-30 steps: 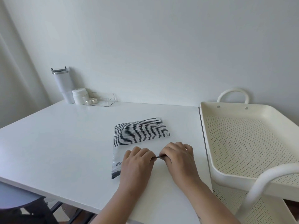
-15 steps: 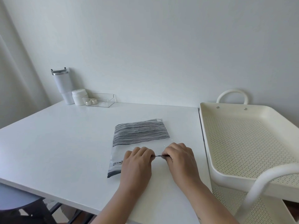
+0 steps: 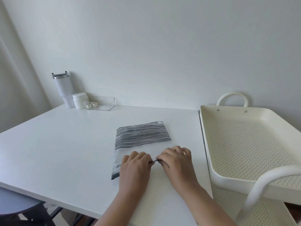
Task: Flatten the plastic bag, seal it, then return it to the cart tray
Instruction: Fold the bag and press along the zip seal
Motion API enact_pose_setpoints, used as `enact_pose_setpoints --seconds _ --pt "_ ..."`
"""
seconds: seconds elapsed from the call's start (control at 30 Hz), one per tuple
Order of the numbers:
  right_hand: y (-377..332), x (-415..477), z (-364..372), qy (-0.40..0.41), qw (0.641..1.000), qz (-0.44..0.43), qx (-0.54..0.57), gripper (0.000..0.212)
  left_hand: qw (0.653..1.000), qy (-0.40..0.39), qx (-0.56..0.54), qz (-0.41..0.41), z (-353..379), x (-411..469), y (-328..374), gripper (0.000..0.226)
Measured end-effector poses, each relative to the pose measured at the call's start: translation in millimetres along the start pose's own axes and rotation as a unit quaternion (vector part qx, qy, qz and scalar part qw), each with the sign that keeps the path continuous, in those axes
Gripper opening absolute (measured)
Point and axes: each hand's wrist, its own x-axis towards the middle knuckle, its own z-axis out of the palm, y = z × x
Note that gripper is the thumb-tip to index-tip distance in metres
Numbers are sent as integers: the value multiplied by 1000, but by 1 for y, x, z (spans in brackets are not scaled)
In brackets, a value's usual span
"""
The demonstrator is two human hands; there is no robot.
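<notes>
A plastic bag, clear at the near end and black-and-white striped at the far end, lies flat on the white table. Its dark zip strip runs along the near edge and is mostly hidden under my hands. My left hand pinches that strip from the left, and my right hand pinches it from the right, fingertips almost touching at the middle. The cream perforated cart tray stands to the right of the table with nothing in it.
A white tumbler, a white jar and a clear acrylic tray sit at the table's far left by the wall. The cart's white handle arches over its near corner. A dark stool is below left.
The bag's near left corner has slid a little left and toward me. Both hands stay pinched on the zip strip at the middle, and my right fingers have spread slightly.
</notes>
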Motion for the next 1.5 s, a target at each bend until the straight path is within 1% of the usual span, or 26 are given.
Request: enact_pose_setpoints --seconds 0.07,0.13,0.2,0.3,0.37,0.43,0.63,0.8,0.97,1.07,1.17,1.27,1.37,1.5 --pt "0 1 0 -1 1000 20 -9 14 1000 1 -7 -3 0 -2 -1 18" --pt "3 2 -1 -3 999 51 -16 18 1000 2 -8 -15 0 -3 -2 18" --pt "4 1 -1 0 998 62 -15 19 1000 4 3 -19 0 -2 -3 22" --pt "2 0 1 -1 999 32 -7 19 1000 1 11 -16 0 0 -2 29" --pt "-2 0 2 -12 1000 -1 -10 17 1000 0 12 -10 -1 0 -2 29" --pt "-3 1 2 -11 1000 -14 -12 12 1000 -5 10 -6 0 -1 -1 24" --pt "-1 2 0 -1 1000 14 -3 15 1000 -2 -3 26 -3 -2 2 12" --pt "-2 1 -1 5 1000 11 12 12 999 16 -6 38 -3 -2 3 14" --pt "-3 0 0 0 1000 -13 11 9 999 28 -12 29 0 0 1 18" --pt "-3 1 0 -9 1000 -18 6 11 999 28 -6 31 1 -1 0 15" --pt "-2 2 1 -12 1000 -1 -2 16 999 38 0 30 2 -3 -2 14" --pt "-1 2 -2 2 1000 21 -1 18 999 47 5 5 1 -1 -5 21" --pt "-3 1 -2 6 1000 10 8 17 999 49 8 2 2 0 -5 26" --pt "-3 1 -2 -10 1000 -10 13 11 999 52 -8 11 -1 -1 -3 21"
